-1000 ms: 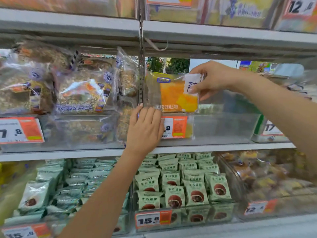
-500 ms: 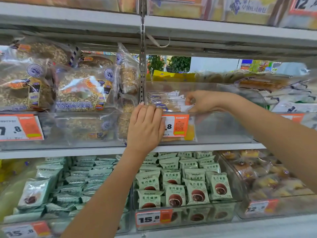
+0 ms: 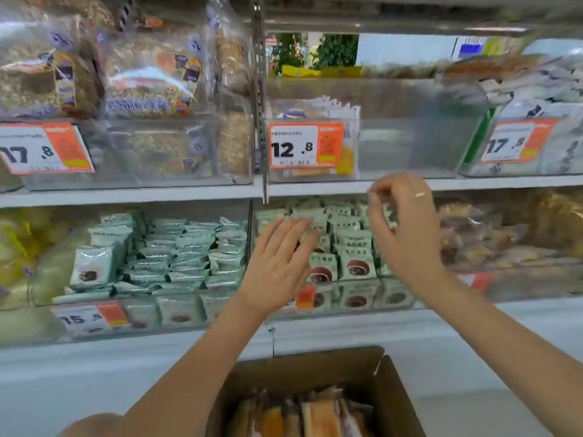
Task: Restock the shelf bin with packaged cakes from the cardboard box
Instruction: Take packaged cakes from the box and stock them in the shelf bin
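A clear plastic shelf bin (image 3: 410, 146) with a 12.8 price tag (image 3: 304, 146) stands on the middle shelf. A few yellow packaged cakes (image 3: 315, 110) sit at its left end; the rest of the bin looks bare. Below, at the bottom edge, an open cardboard box (image 3: 315, 373) holds several packaged cakes (image 3: 312, 414) standing on edge. My left hand (image 3: 277, 263) hangs in front of the lower shelf with fingers straight, holding nothing. My right hand (image 3: 400, 228) is beside it, below the bin, fingers loosely curled and empty.
Bagged grain cakes (image 3: 138, 77) fill the bin to the left, by a 17.8 tag. Another bin (image 3: 520, 146) with a 17.8 tag stands to the right. The lower shelf holds several green-white wrapped cakes (image 3: 353, 247). A metal upright (image 3: 260, 89) divides the shelves.
Both hands have dropped from the bin to in front of the lower shelf. The right hand let go of the cake package, which now lies in the bin. The view tilted down, showing the box.
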Demonstrator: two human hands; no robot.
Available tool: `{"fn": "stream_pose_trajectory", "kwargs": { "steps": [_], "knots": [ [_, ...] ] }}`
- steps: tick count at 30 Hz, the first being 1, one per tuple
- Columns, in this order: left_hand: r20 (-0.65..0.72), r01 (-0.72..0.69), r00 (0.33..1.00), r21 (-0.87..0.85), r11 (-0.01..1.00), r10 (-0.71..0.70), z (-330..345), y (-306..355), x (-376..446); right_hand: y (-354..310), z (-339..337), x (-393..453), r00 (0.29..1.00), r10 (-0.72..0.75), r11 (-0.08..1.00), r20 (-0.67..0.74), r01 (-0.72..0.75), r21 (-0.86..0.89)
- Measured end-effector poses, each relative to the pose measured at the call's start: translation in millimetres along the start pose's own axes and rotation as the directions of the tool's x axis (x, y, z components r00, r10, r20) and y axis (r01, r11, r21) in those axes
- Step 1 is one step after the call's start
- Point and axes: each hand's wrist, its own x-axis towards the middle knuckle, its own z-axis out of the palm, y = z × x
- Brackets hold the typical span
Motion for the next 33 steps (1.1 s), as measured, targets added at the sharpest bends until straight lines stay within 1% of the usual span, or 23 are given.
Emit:
{"fn": "stream_pose_trajectory", "kwargs": {
  "steps": [2,3,5,6,7,9,10,11,12,13,15,16,17,18,20,21,22,23,26,27,30,32,33],
  "knots": [
    [0.111,0.015,0.994,-0.043,0.999,-0.01,6,27,-53,4,15,-75,0.978,0.076,0.997,0.194,-0.076,-0.01],
    [0.192,0.036,0.981,-0.064,0.997,-0.023,8,40,-82,7,23,-113,0.932,0.138,0.99,0.335,-0.141,-0.018],
    [0.373,0.078,0.927,-0.105,0.991,-0.034,13,64,-140,12,37,-189,0.758,0.244,0.968,0.605,-0.23,-0.101],
    [0.481,0.107,0.876,-0.121,0.987,-0.036,14,76,-166,15,43,-225,0.632,0.28,0.958,0.722,-0.227,-0.173],
    [0.613,0.15,0.789,-0.12,0.981,-0.046,14,88,-187,18,48,-259,0.481,0.317,0.947,0.817,-0.21,-0.243],
    [0.859,0.256,0.506,-0.067,0.964,-0.075,11,108,-219,23,54,-313,0.152,0.392,0.914,0.907,-0.179,-0.364],
    [0.923,0.314,0.372,-0.03,0.949,-0.094,12,115,-233,25,56,-334,0.028,0.422,0.893,0.906,-0.185,-0.411],
    [0.958,0.366,0.266,0.003,0.931,-0.108,12,121,-246,25,58,-351,-0.044,0.447,0.871,0.894,-0.208,-0.446],
    [0.978,0.397,0.173,0.036,0.917,-0.114,12,125,-256,25,59,-363,-0.066,0.475,0.843,0.877,-0.251,-0.475],
    [0.986,0.399,0.125,0.053,0.915,-0.112,11,129,-263,25,62,-370,-0.054,0.516,0.798,0.855,-0.334,-0.502],
    [0.99,0.388,0.093,0.058,0.92,-0.102,13,133,-274,25,71,-379,-0.012,0.654,0.609,0.757,-0.585,-0.535],
    [0.991,0.398,0.083,0.063,0.915,-0.104,15,132,-276,25,75,-379,-0.034,0.725,0.484,0.688,-0.686,-0.544],
    [0.991,0.416,0.076,0.072,0.907,-0.114,17,132,-275,27,80,-378,-0.084,0.772,0.362,0.63,-0.756,-0.545],
    [0.988,0.437,0.084,0.08,0.896,-0.129,19,130,-273,30,84,-375,-0.175,0.789,0.227,0.589,-0.807,-0.545],
    [0.98,0.517,0.11,0.087,0.852,-0.167,22,128,-268,32,88,-374,-0.341,0.742,-0.026,0.577,-0.875,-0.483],
    [0.975,0.564,0.121,0.086,0.821,-0.185,23,127,-267,32,89,-374,-0.373,0.723,-0.08,0.582,-0.881,-0.466],
    [0.971,0.611,0.122,0.088,0.787,-0.204,24,127,-266,30,87,-371,-0.355,0.73,-0.06,0.585,-0.885,-0.462],
    [0.969,0.657,0.114,0.092,0.748,-0.219,25,127,-266,30,86,-370,-0.294,0.753,0.017,0.589,-0.886,-0.464],
    [0.963,0.794,0.065,0.109,0.598,-0.261,26,127,-259,26,76,-351,-0.023,0.769,0.341,0.638,-0.83,-0.442],
    [0.958,0.84,0.069,0.095,0.534,-0.28,26,127,-254,23,70,-341,0.047,0.749,0.407,0.661,-0.82,-0.402],
    [0.928,0.945,0.118,0.004,0.328,-0.353,26,124,-234,16,48,-308,0.154,0.654,0.526,0.741,-0.796,-0.299],
    [0.93,0.985,0.102,-0.046,0.164,-0.354,21,118,-213,14,28,-285,0.196,0.562,0.613,0.803,-0.751,-0.246],
    [0.944,0.996,0.084,-0.066,0.068,-0.318,17,114,-201,13,17,-274,0.217,0.524,0.623,0.824,-0.757,-0.197]
  ]
}}
